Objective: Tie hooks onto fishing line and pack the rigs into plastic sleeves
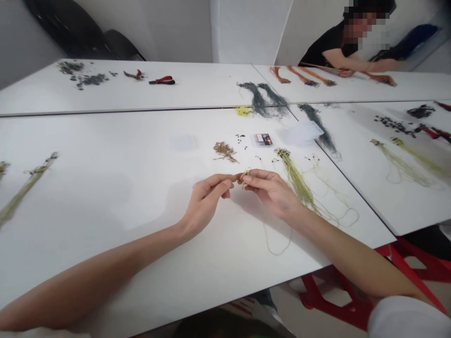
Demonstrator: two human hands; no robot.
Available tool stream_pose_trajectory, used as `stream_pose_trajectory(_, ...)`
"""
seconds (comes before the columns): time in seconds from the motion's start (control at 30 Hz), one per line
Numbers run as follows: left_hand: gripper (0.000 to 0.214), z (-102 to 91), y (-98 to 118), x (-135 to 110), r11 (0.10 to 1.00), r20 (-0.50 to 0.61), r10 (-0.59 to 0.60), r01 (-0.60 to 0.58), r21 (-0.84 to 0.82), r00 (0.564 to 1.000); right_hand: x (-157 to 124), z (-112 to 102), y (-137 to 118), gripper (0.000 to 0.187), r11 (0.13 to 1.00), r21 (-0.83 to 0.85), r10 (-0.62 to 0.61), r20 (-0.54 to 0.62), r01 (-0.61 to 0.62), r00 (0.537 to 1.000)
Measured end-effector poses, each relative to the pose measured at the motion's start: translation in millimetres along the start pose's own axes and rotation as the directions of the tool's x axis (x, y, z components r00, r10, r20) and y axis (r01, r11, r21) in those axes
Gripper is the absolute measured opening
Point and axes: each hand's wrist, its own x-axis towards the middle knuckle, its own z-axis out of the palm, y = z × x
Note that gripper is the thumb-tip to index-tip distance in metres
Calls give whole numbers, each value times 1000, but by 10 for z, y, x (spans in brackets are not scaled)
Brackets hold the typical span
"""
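Note:
My right hand (269, 188) pinches a small yellow-green cord bundle (245, 177) between thumb and fingertips. A thin strand (278, 254) hangs from under it in a loop onto the table. My left hand (211, 190) comes in from the other side, fingers closed, its index fingertip meeting the bundle; whatever lies between its finger and thumb is too small to tell. Just beyond the hands lie a pile of gold-brown wire pieces (224, 151) and some tiny black bits (240, 137). To the right, a hank of yellow-green lines (296, 176) with dark metal ends is spread out.
A small labelled box (262, 139), a clear plastic lid (183, 142) and a plastic bag (303, 133) lie ahead. Farther off are dark green hanks (259, 98), red-handled pliers (162, 80) and orange hanks (306, 76). A co-worker (348, 51) leans at the far right. Red stools (331, 291) stand below.

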Motion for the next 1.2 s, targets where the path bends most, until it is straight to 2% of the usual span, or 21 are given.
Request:
stream_pose_trajectory(0.13, 19, -12, -1, 16, 998, -75, 18, -14, 55, 997, 0, -24, -15, 11, 998, -47, 54, 87, -50, 995)
stream_pose_trajectory(0.3, 18, -63, 75, 23, 993, -81, 61, -51, 110, 995, -35, 5, 3, 15, 985, -145, 113, 135, -94, 984)
stream_pose_trajectory(0.43, 19, -196, 115, -28, 966, -57, 130, -114, 232, 990, -53, 7, 17, 20, 980, -155, 151, 146, -129, 978)
stream_pose_trajectory(0.53, 19, -320, 89, -116, 899, 27, 255, -247, 361, 967, -70, 9, 17, 33, 967, -174, 214, 159, -186, 964)
stream_pose_trajectory(0.63, 24, -401, 40, -235, 794, 152, 365, -393, 464, 918, -103, 32, 5, 37, 957, -199, 251, 199, -211, 947)
stream_pose_trajectory(0.8, 31, -383, -2, -419, 617, 378, 450, -588, 523, 809, -178, 121, 3, 39, 949, -229, 288, 346, -218, 893)
stream_pose_trajectory(0.87, 28, -357, 1, -474, 577, 438, 443, -623, 529, 782, -201, 156, 20, 39, 944, -241, 309, 392, -227, 867)
stream_pose_trajectory(1.0, 25, -346, 12, -560, 584, 467, 413, -621, 523, 782, -221, 205, 61, 40, 925, -291, 356, 432, -245, 829)
stream_pose_trajectory(1.2, 21, -374, -7, -622, 668, 431, 429, -600, 440, 794, -230, 239, 88, 42, 904, -362, 384, 449, -229, 806)
